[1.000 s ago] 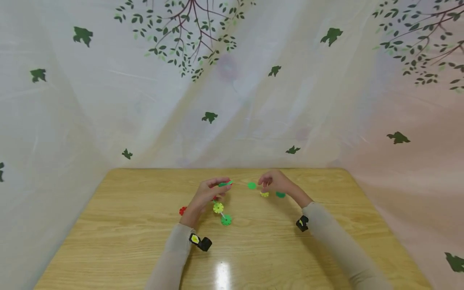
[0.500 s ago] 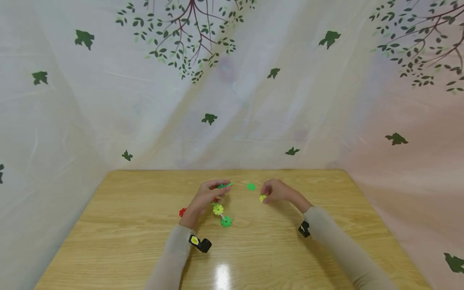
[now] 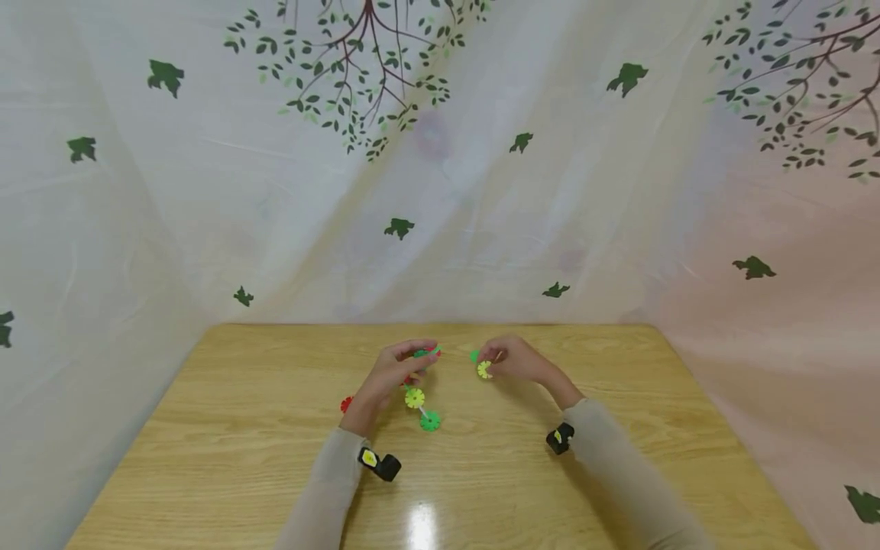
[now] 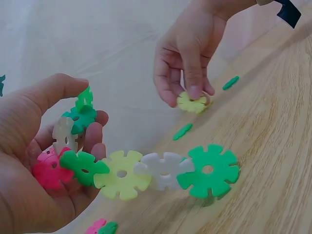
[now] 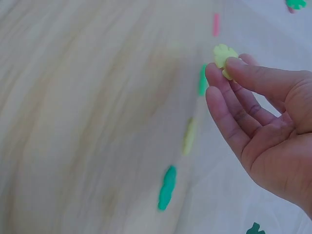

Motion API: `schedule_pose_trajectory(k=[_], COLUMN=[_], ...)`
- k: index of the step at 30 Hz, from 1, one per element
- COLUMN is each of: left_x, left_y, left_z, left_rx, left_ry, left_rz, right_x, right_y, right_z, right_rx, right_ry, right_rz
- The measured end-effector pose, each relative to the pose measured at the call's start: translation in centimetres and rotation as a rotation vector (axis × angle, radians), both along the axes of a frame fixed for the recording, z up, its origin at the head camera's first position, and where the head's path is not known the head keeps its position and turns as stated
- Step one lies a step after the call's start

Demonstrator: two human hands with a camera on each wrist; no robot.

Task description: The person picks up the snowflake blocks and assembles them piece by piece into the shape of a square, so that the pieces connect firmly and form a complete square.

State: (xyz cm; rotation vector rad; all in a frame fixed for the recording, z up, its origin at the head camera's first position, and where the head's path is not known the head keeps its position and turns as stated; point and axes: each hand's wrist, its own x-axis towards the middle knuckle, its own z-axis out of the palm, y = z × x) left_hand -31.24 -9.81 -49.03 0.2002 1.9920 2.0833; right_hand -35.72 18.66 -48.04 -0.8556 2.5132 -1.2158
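My left hand holds a bent chain of interlocked flower-shaped plastic discs, its thumb and fingers around the upper end. In the left wrist view a light green disc tops the chain near the thumb tip, and a pink disc lies against the fingers. From there the chain runs through a yellow disc and a white disc to a green end disc. Between thumb and fingers, my right hand pinches a loose yellow disc, apart from the chain.
On the wooden table, a green disc lies near the right hand. The right wrist view shows a teal disc, a yellow disc and a pink disc. A red disc lies by the left wrist. A printed curtain hangs behind.
My right hand came down to the table, took a yellow disc, and has moved left with it toward the left hand. The left hand and its chain stay nearly still.
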Motion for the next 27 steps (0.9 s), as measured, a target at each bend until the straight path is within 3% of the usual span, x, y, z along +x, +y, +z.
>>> schedule_pose_trajectory(k=[7,17,27], left_x=[0.1,0.2,0.1], left_y=[-0.1,-0.1,-0.1], left_z=[0.0,-0.1,0.2], left_rx=[-0.039,-0.021,0.008], left_ry=[0.039,0.083,0.073], left_rz=[0.058,0.055,0.069], right_x=[0.0,0.8,1.2], right_y=[-1.9,-5.0,-6.3], right_z=[1.4,2.5,2.3], right_rx=[-0.206,-0.416,-0.444], right_ry=[-0.081,-0.052,-0.06], right_rz=[-0.082,-0.182,-0.185])
